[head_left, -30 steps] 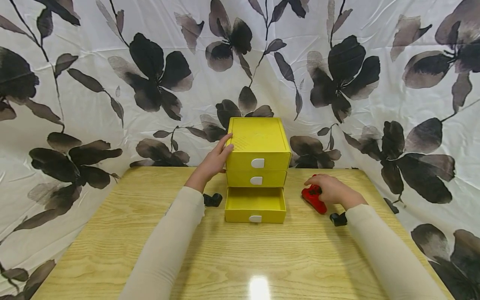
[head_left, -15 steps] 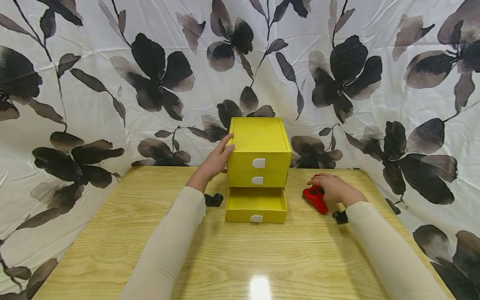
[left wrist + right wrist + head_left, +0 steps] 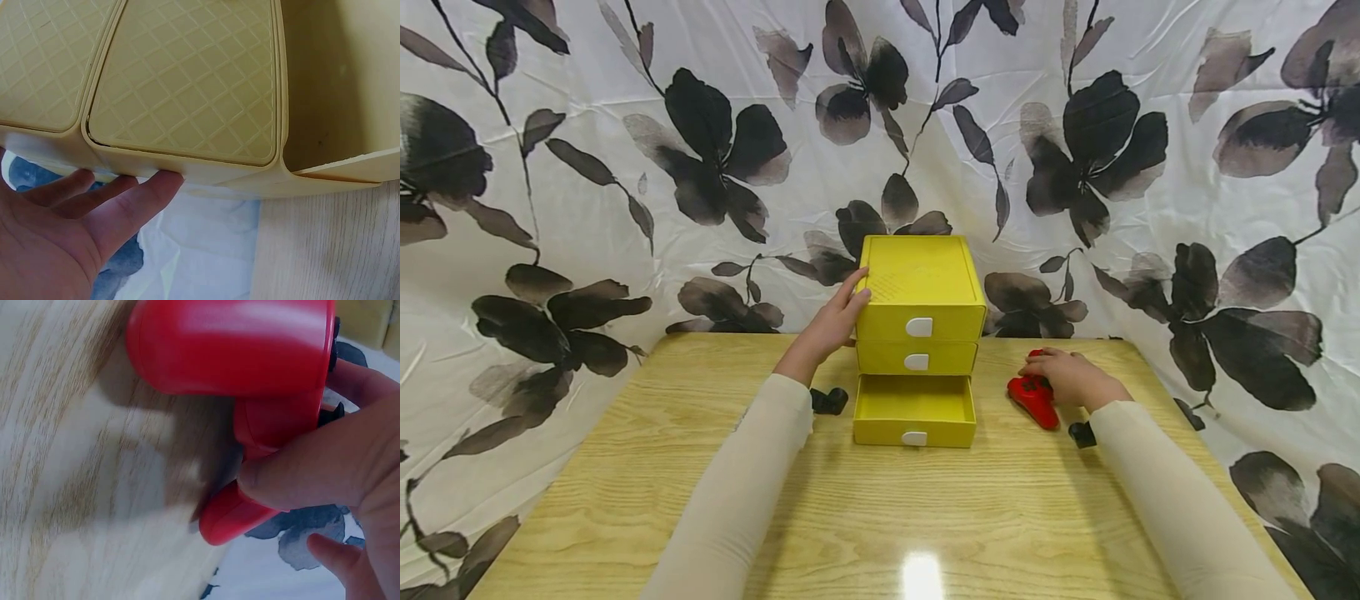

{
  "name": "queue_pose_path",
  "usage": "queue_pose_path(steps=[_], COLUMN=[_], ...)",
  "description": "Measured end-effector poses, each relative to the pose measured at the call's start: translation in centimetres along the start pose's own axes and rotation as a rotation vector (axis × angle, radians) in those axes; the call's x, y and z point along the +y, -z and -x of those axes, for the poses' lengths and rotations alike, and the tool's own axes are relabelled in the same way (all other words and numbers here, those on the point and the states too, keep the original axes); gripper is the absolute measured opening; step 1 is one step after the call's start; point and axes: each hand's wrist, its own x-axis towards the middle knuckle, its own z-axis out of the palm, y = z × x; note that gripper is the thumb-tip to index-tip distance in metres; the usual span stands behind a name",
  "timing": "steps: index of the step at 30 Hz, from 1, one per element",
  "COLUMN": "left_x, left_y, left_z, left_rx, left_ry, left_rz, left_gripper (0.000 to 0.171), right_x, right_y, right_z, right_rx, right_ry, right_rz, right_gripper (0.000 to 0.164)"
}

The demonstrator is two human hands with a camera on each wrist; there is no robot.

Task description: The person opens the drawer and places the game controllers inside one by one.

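A yellow three-drawer box [image 3: 925, 271] stands at the middle back of the table in the head view. Its bottom drawer [image 3: 880, 432] is pulled out and looks empty; the upper two are closed. My left hand [image 3: 827, 329] touches the box's left side with fingers mostly extended, as the left wrist view shows with the fingertips [image 3: 167, 181] against the wall. To the right of the box, my right hand [image 3: 1075, 379] grips a red game controller [image 3: 1032, 404]. In the right wrist view, the thumb [image 3: 294, 478] presses the controller's underside while other fingers are partly hidden behind it.
A small black device [image 3: 829, 401] appears beside the left wrist, and another black device [image 3: 1081, 433] by the right. Light wood table [image 3: 865, 517] extends in front of the box. A floral cloth [image 3: 970, 167] hangs behind the table and along its sides.
My right hand's fingers have shifted slightly to the right over the controller. The left hand stays on the box, and the bottom drawer remains pulled out.
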Motion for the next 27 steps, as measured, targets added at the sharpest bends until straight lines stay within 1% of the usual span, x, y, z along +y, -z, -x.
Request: queue_pose_path(steps=[4,15,18,21,23,27], left_x=[-0.2,-0.3,-0.2,0.0,0.8,1.0], left_y=[0.0,0.0,0.1,0.2,0.2,0.3], left_z=[-0.1,-0.2,-0.1,0.0,0.6,0.7], left_rx=[0.001,0.001,-0.005,-0.020,-0.029,-0.037], left_ry=[-0.005,-0.002,-0.003,0.003,0.011,0.029], left_rz=[0.007,0.002,0.000,0.010,0.013,0.015], left_gripper=[0.054,0.054,0.053,0.054,0.055,0.055], right_x=[0.0,0.4,0.6,0.7,0.7,0.6], right_y=[-0.1,0.1,0.2,0.4,0.6,0.8], right_z=[0.0,0.6,0.8,1.0,1.1,1.2], right_rx=[0.003,-0.022,-0.047,-0.081,-0.110,-0.155], right_ry=[-0.010,-0.038,-0.058,-0.076,-0.086,-0.090], right_rz=[0.019,-0.004,-0.042,-0.083,-0.117,-0.172], right_gripper=[0.057,0.051,0.051,0.054,0.057,0.059])
